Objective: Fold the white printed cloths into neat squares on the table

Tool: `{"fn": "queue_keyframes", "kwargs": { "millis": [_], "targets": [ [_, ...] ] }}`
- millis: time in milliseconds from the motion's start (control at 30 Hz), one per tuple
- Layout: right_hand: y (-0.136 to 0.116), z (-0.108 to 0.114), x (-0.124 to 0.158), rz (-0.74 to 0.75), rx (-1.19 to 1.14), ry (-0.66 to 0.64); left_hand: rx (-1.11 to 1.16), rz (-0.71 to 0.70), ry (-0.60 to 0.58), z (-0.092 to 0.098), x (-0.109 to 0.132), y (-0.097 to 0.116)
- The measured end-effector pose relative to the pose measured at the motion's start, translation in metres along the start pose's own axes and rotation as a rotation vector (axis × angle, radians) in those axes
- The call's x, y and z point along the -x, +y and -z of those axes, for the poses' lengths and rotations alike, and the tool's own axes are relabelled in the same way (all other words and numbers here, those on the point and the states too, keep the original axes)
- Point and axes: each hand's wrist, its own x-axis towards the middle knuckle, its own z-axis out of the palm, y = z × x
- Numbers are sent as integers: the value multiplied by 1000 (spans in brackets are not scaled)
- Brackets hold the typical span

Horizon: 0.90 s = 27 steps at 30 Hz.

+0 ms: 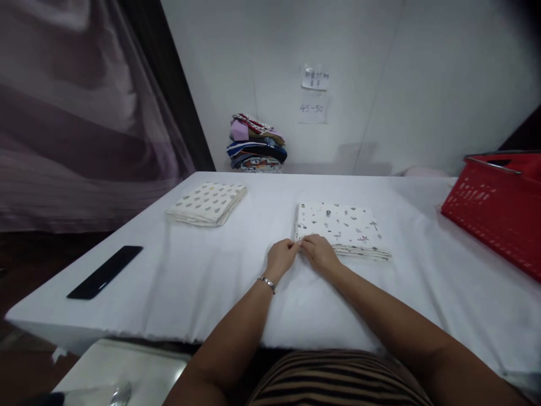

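A white folded cloth [346, 225] with small dark printed figures lies flat on the white-covered table [220, 293], its layered edge facing me. At its near left corner my left hand [282, 256] and my right hand [320, 252] meet, fingertips close together. Both hands have their fingers pinched on that corner of the cloth. A bracelet circles my left wrist. Farther left rests a second folded cloth [209, 203], white with rows of small leaf-like prints, apart from my hands.
A black flat slab [105, 272] lies near the table's left edge. On the right stands a red plastic basket [494, 208]. Behind the table's far edge rises a stack of folded fabrics [257, 146]. Two paper notes [313, 93] are fixed to the wall.
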Motion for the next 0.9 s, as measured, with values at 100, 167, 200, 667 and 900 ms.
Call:
{"fn": "queue_keyframes", "kwargs": {
  "millis": [100,167,200,667,900],
  "targets": [
    [2,7,2,19,-36,-18,-44,13,-4,1,-2,2],
    [11,15,9,19,-42,-19,-55,12,-9,1,-3,3],
    [18,20,16,15,-34,-11,-57,13,-12,2,-4,2],
    [118,86,160,-659,-227,200,-80,38,-49,4,-6,4],
    [133,99,127,-1133,-533,31,-92,40,-28,3,-3,5]
  ]
}}
